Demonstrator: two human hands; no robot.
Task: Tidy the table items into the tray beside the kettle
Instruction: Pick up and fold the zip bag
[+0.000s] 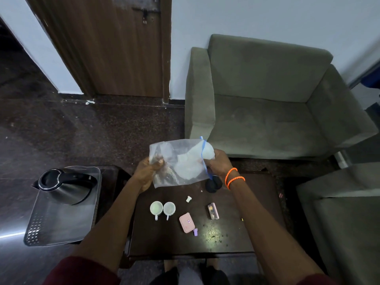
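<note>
Holding a clear zip bag (181,161) up over the far edge of the bench (236,239), the person has both hands busy with one item while everything else waits. Largest first, taking the kettle (65,186) as the landmark: it stands on the far end of the tray (61,227), which lies left of the bench with its near half bare.

The bag hangs well right of the kettle, with white and dark contents bunched inside. The left hand (147,173) pinches its left edge, fingers curled round the plastic; the right hand (219,163) grips the end with the blue zip strip. If that strip is not sealed, tipping the bag toward the tray could spill the contents onto the floor.

Right of the kettle, on the bench, stand two white cups (162,208) touching side by side; a low sweep of the bag or a forearm could knock them over. Beyond them sit a dark round object (213,185), a pink case (186,222), a small patterned box (213,211), a purple cap (195,232) and a white cap (188,199), all light enough to roll off.
</note>
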